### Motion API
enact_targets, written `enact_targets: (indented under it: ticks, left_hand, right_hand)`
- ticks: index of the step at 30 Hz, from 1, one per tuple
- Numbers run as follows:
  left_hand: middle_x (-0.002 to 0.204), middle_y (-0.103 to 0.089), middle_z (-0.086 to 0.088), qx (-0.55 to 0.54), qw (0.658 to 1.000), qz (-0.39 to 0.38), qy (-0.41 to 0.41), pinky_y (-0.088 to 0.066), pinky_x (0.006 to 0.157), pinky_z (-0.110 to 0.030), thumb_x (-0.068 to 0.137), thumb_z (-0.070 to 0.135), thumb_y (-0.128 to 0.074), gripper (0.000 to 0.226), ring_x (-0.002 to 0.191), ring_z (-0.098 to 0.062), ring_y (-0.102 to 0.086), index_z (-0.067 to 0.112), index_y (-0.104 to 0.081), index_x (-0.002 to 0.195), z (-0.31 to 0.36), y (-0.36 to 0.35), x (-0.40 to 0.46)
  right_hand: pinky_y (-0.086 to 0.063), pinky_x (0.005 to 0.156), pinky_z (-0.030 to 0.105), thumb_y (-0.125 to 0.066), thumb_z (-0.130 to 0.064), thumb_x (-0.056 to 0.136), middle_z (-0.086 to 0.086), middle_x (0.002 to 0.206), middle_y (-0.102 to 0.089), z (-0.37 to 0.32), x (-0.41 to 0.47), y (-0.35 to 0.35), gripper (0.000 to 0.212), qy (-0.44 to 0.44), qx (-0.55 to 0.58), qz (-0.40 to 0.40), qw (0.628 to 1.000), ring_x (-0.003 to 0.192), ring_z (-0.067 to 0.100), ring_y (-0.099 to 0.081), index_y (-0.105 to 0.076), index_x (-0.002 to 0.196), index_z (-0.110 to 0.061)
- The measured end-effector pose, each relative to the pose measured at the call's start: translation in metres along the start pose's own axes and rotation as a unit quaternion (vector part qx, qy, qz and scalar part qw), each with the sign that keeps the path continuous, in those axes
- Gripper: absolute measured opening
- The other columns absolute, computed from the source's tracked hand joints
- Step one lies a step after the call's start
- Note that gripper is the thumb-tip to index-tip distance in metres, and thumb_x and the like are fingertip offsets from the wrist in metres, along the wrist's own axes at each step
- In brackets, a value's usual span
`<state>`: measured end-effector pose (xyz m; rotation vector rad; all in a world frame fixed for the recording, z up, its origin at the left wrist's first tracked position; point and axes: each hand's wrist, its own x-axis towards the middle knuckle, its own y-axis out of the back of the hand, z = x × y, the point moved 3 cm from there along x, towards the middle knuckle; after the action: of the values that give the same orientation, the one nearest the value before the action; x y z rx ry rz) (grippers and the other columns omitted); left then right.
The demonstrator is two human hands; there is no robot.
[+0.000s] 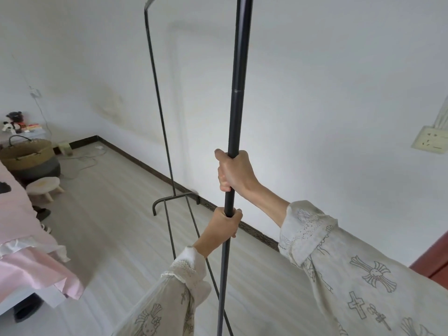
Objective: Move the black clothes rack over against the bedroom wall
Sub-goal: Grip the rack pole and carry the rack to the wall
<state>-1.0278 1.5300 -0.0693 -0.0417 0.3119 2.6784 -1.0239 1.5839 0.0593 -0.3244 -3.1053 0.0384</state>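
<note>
The black clothes rack stands empty along the white wall. Its near upright pole runs up the middle of the view, and its thin far pole rises further back. The far foot bar rests on the floor with one end touching the dark skirting board. Two thin rails run low between the two ends. My right hand is wrapped around the near pole at mid height. My left hand grips the same pole just below it. Both sleeves are pale and printed.
A bed with pink bedding fills the left edge. At the back left are a woven basket, a small white stool, shoes and loose cables on the floor. A wall socket is at the right, and a red-brown door edge below it.
</note>
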Motion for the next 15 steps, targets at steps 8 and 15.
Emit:
enact_targets:
  ticks: [8, 15]
  left_hand:
    - [0.046, -0.038, -0.007, -0.001, 1.0, -0.011, -0.011, -0.041, 0.046, -0.021, 0.084, 0.02, -0.05, 0.039, 0.037, -0.013, -0.039, 0.018, -0.033, 0.049, 0.022, -0.089, 0.053]
    - [0.04, -0.038, -0.003, -0.012, 0.999, -0.009, -0.034, -0.039, 0.04, -0.017, 0.084, 0.02, -0.05, 0.042, 0.032, -0.011, -0.037, 0.019, -0.032, 0.046, 0.039, -0.157, 0.107]
  right_hand:
    - [-0.017, 0.039, 0.019, -0.043, -0.012, 0.084, -0.008, 0.033, -0.02, -0.002, 0.027, 0.1, 0.04, 0.007, 0.0, 0.032, 0.999, 0.029, 0.014, -0.015, -0.02, 0.053, -0.021]
    - [-0.016, 0.038, 0.017, -0.042, -0.01, 0.083, -0.008, 0.033, -0.019, -0.001, 0.066, 0.181, 0.041, 0.01, 0.005, 0.031, 0.999, 0.028, 0.013, -0.014, -0.019, 0.053, -0.022]
